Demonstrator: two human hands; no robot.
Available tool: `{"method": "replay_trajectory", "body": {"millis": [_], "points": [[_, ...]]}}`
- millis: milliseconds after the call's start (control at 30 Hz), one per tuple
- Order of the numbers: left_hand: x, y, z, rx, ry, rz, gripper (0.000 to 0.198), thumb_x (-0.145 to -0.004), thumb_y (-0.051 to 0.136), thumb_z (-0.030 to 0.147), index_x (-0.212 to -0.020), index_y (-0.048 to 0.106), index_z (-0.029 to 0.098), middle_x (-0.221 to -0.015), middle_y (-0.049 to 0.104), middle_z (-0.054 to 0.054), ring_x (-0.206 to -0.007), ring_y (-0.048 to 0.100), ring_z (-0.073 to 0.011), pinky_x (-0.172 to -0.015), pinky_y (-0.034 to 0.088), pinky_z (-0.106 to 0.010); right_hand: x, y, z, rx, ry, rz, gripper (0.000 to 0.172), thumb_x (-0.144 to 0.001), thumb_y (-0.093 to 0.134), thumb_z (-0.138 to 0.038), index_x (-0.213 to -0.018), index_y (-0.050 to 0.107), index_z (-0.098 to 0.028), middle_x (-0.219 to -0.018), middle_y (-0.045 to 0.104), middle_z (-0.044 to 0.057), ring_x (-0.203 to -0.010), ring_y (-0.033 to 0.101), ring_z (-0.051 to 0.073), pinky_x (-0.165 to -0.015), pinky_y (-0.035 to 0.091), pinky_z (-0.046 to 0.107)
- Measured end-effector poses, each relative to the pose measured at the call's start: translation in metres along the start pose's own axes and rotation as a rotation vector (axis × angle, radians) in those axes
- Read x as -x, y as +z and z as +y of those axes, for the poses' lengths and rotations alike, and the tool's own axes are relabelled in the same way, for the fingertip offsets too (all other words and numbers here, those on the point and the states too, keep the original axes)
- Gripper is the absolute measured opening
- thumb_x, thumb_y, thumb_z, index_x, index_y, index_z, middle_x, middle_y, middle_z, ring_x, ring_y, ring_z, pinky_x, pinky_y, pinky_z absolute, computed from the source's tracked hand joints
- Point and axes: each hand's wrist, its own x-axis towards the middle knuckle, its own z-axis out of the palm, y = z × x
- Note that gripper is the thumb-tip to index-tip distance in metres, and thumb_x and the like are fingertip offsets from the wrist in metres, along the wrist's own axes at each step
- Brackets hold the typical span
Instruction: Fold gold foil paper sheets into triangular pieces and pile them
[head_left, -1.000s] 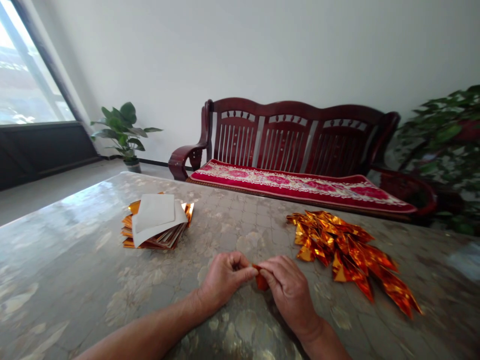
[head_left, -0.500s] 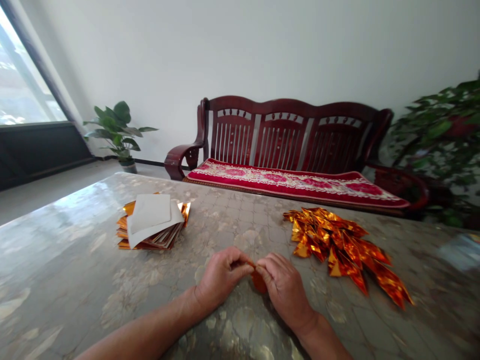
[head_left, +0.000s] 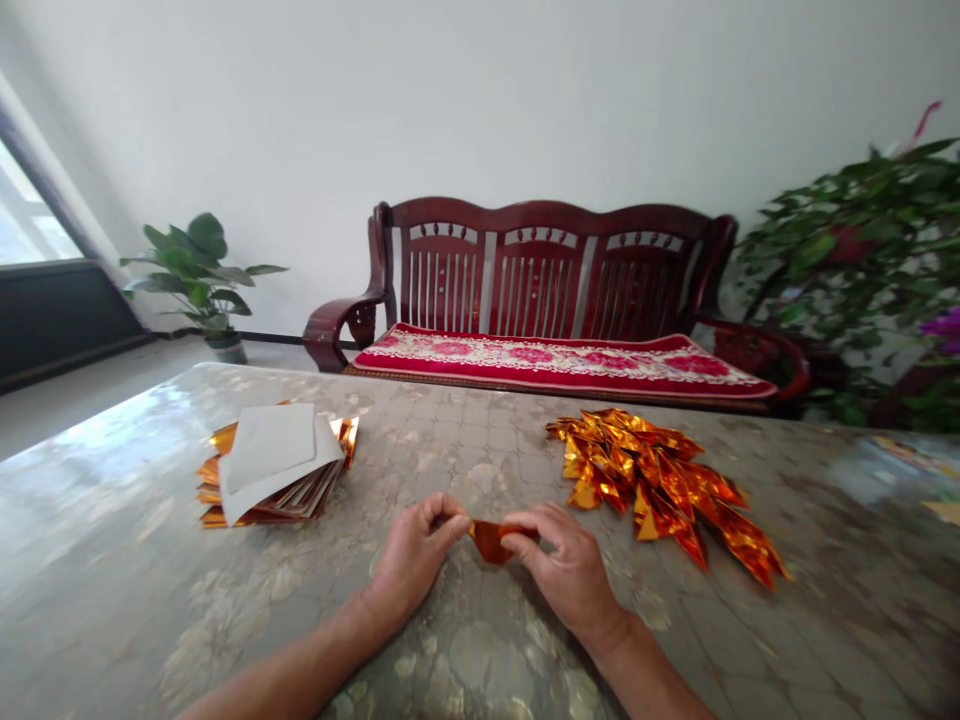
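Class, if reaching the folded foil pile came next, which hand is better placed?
Probably the right hand: it is nearer the folded foil pile. The left hand is farther; both hold a foil piece.

Foil piece (head_left: 489,545): right end hidden behind fingers of right hand (head_left: 570,565); folds too small to read. Left forearm (head_left: 292,655), right forearm (head_left: 649,665) cut by frame bottom. Table (head_left: 112,570): near edge out of frame; clear plastic (head_left: 870,472) toward far edge, right side, blurred, contents unclear. Leafy plant (head_left: 885,230) cut at right.
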Motion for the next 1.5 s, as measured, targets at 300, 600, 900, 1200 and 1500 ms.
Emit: {"method": "replay_trajectory", "body": {"millis": [300,600,900,1200,1500], "points": [[-0.001,0.002,-0.005,-0.014,0.005,-0.009,0.02,-0.082,0.059,0.033,-0.069,0.059,0.017,-0.064,0.058,0.003,-0.065,0.053,-0.0141,-0.062,0.04,-0.022,-0.001,0.0,0.0,0.013,0.046,-0.062,0.006,-0.088,0.068,-0.026,-0.085,0.073,-0.025,-0.073,0.066,-0.001,-0.075,0.061,0.017,-0.071,0.043,0.026],[0.008,-0.006,0.008,-0.611,0.572,-0.007,0.011,-0.092,0.06,0.03,-0.096,0.066,0.021,-0.097,0.069,-0.003,-0.092,0.059,-0.0211,-0.083,0.039,-0.033,-0.004,-0.001,-0.005,0.124,0.053,-0.105,0.013,-0.086,0.069,-0.022,-0.073,0.068,-0.022,-0.071,0.065,-0.001,-0.073,0.059,0.017,-0.068,0.04,0.026],[0.007,0.001,0.008,-0.607,0.517,-0.083,0.017,-0.094,0.058,0.028,-0.081,0.067,0.023,-0.077,0.068,0.001,-0.077,0.058,-0.0173,-0.074,0.038,-0.03,-0.001,0.009,-0.009,-0.14,0.308,-0.013,0.005,-0.074,0.072,-0.019,-0.078,0.073,-0.021,-0.073,0.069,-0.001,-0.068,0.06,0.015,-0.067,0.044,0.024],[0.001,-0.001,0.003,-0.477,0.225,-0.029,0.018,-0.092,0.057,0.024,-0.077,0.066,0.021,-0.078,0.068,0.001,-0.079,0.061,-0.0173,-0.073,0.041,-0.028,-0.006,0.012,-0.008,-0.457,0.575,0.044,0.024,-0.064,0.073,-0.03,-0.084,0.077,-0.017,-0.054,0.047,-0.007,-0.051,0.04,0.01,-0.05,0.034,0.022],[0.009,0.002,0.011,-0.712,0.616,-0.088,0.016,-0.095,0.057,0.033,-0.095,0.07,0.024,-0.082,0.069,-0.001,-0.081,0.06,-0.0196,-0.075,0.039,-0.032,-0.005,0.014,-0.01,-0.506,0.613,0.03,0.021,-0.064,0.073,-0.03,-0.079,0.078,-0.018,-0.065,0.066,0.0,-0.062,0.054,0.015,-0.06,0.044,0.025]]}}
